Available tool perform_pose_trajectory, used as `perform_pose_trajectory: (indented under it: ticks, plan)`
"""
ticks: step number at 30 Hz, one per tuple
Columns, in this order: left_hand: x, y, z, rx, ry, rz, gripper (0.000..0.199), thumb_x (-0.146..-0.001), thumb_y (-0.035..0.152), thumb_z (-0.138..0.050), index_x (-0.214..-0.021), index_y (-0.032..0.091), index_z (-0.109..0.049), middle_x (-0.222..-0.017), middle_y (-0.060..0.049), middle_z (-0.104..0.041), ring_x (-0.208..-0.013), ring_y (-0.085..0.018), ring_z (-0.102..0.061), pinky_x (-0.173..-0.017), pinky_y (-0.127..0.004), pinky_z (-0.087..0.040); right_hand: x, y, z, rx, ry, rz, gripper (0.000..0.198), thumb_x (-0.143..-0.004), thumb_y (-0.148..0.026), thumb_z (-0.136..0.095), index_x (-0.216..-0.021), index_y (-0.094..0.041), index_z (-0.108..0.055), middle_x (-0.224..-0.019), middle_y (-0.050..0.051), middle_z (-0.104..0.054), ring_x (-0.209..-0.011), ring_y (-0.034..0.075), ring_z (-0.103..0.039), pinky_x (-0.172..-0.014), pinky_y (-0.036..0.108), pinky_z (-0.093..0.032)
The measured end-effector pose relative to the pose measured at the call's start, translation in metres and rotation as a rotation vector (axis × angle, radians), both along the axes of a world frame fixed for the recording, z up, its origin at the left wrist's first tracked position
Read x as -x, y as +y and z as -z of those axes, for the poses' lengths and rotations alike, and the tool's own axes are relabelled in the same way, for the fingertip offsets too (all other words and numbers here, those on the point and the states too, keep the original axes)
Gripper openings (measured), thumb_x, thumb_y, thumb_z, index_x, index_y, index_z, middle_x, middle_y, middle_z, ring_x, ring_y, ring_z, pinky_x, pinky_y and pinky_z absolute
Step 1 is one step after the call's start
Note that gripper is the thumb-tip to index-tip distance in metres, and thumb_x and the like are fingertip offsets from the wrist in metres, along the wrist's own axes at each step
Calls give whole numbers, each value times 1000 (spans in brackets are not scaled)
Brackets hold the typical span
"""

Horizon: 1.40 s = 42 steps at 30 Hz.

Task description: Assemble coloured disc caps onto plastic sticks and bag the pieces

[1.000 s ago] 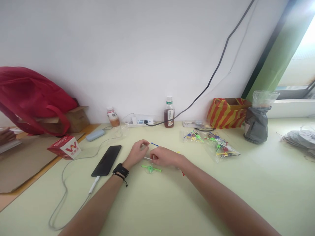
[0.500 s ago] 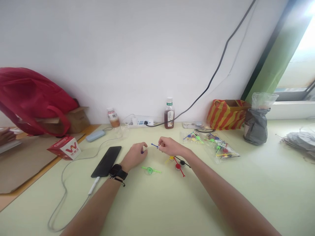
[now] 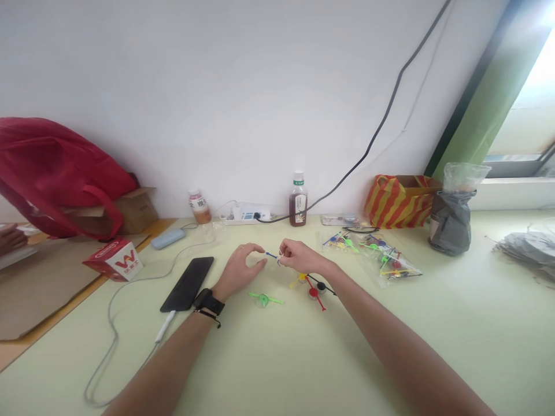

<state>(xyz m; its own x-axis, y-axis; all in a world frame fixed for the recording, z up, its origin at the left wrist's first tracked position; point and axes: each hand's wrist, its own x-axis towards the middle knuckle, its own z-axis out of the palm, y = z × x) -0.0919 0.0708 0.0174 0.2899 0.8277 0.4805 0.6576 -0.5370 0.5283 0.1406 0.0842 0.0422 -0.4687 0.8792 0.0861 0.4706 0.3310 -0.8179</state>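
My right hand (image 3: 292,255) pinches a small blue arrow spinner (image 3: 272,255), its pointed end sticking out to the left above the table. Just left of that tip is my left hand (image 3: 243,267), with thumb and forefinger apart and nothing visible between them; its other fingers are partly hidden. A green arrow spinner (image 3: 263,299) on a clear round base lies below, between my hands. Under my right wrist lie a red spinner (image 3: 313,293), a black one (image 3: 321,286) and a yellow one (image 3: 302,278), close together; the yellow one is partly covered.
Clear bags of coloured spinners (image 3: 392,263) lie to the right. A phone (image 3: 187,284) on a cable is left, beside a red-and-white box (image 3: 113,260). At the wall stand a dark bottle (image 3: 298,202) and a power strip (image 3: 249,215). Another person's hand (image 3: 12,237) shows far left.
My left hand has opened its thumb and forefinger and moved slightly up and right towards the blue tip. A dark blue bit seen at its fingers no longer shows. My right hand stays almost still.
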Motion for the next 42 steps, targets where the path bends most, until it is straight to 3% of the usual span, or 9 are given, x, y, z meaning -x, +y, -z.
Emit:
perform_pose_trajectory:
  ticks: [4,8,17,21,26,31,33,36,42]
  plan:
    - [-21,-12,-9,62,-129,187,28,-93,39,-66,-116,23,-68,-115,-7,-73,-102,-22,-68,-89,-35,-55,5,-2,0,66,71,5,11,-84,-14,-58,-90,-21,-51,-74,-5,-61,-69,13,-55,-62,23,-39]
    - [-31,-17,-7,98,-167,239,19,-95,38,-63,-92,21,-72,-95,-7,-74,-84,-19,-68,-77,-32,-56,9,-2,4,134,117,20,4,-86,-16,-55,-88,-19,-56,-78,-3,-59,-69,12,-52,-62,22,-39]
    - [-29,-16,-5,46,-98,199,17,-91,35,-68,-103,23,-71,-99,-6,-74,-87,-19,-69,-81,-33,-58,12,-6,6,238,150,-31,10,-89,-13,-47,-93,-19,-53,-68,-4,-55,-59,11,-52,-59,20,-43]
    - [-26,-15,-3,55,-70,209,9,-88,25,-65,-95,22,-69,-93,-4,-73,-82,-18,-67,-78,-31,-56,11,-2,12,175,91,0,7,-93,-19,-48,-95,-19,-55,-71,-4,-53,-61,11,-50,-58,20,-41]
    - [-16,-14,-1,20,103,155,3,-81,23,-66,-84,22,-64,-84,-3,-69,-80,-20,-63,-78,-34,-51,5,10,22,-41,-24,107,29,-94,-13,-45,-120,-18,-58,-81,-2,-56,-72,14,-52,-72,26,-44]
    - [-11,-14,-1,-3,188,188,25,-81,23,-68,-106,27,-71,-95,-5,-73,-98,-26,-64,-93,-40,-50,0,8,31,-195,-156,85,46,-88,-6,-57,-133,-16,-60,-113,10,-62,-108,22,-57,-98,34,-40]
    - [-10,-12,-1,-5,188,204,25,-83,26,-69,-107,28,-73,-100,-5,-74,-105,-28,-64,-98,-42,-48,1,5,32,-221,-198,35,44,-87,-4,-59,-128,-18,-65,-116,11,-61,-112,22,-57,-100,33,-40]
    - [-6,-7,2,15,192,190,13,-88,32,-67,-97,28,-76,-102,-6,-75,-105,-28,-63,-98,-42,-49,3,1,31,-232,-253,-23,31,-86,-3,-58,-110,-17,-73,-108,9,-63,-103,20,-60,-92,30,-42]
    - [-4,2,12,50,190,159,21,-94,37,-62,-103,28,-78,-101,-6,-75,-100,-27,-64,-91,-41,-51,7,-3,20,-203,-311,-26,21,-84,-2,-59,-93,-14,-74,-91,7,-64,-85,18,-58,-75,26,-41]
